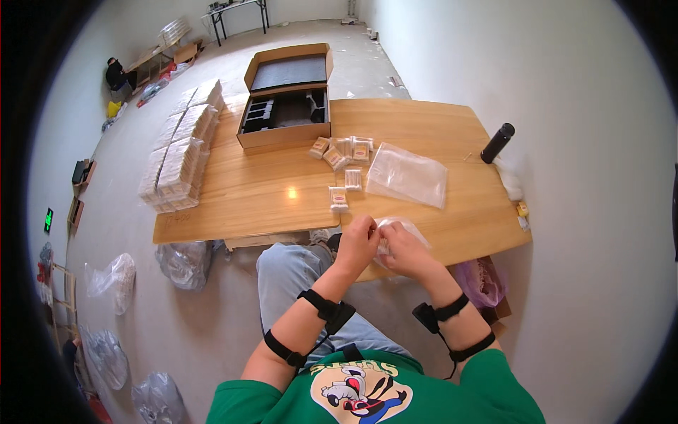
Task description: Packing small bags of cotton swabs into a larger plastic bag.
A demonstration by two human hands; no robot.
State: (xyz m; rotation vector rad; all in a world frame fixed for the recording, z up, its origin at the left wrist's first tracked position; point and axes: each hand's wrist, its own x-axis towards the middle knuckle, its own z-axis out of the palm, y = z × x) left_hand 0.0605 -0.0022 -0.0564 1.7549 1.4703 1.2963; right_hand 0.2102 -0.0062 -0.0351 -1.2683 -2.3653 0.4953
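Close together at the table's front edge, my left hand [358, 244] and my right hand [407, 251] pinch a small clear plastic bag [415, 230]. Their fingertips nearly meet, and they hide much of the bag, so I cannot make out what is inside it. Just beyond my left hand stands a small pack of cotton swabs [339, 200] with an orange and white label. Another swab pack [353, 179] lies behind it, and several more packs [336, 157] cluster farther back. To their right, large clear plastic bags [407, 175] lie flat on the wooden table [275, 205].
An open cardboard box [284, 134] with dark inserts sits at the back. Wrapped bundles [180, 148] are stacked along the left edge. A black bottle [498, 143] stands at the right, near the wall. Plastic bags [185, 265] lie on the floor; another person [120, 76] sits far left.
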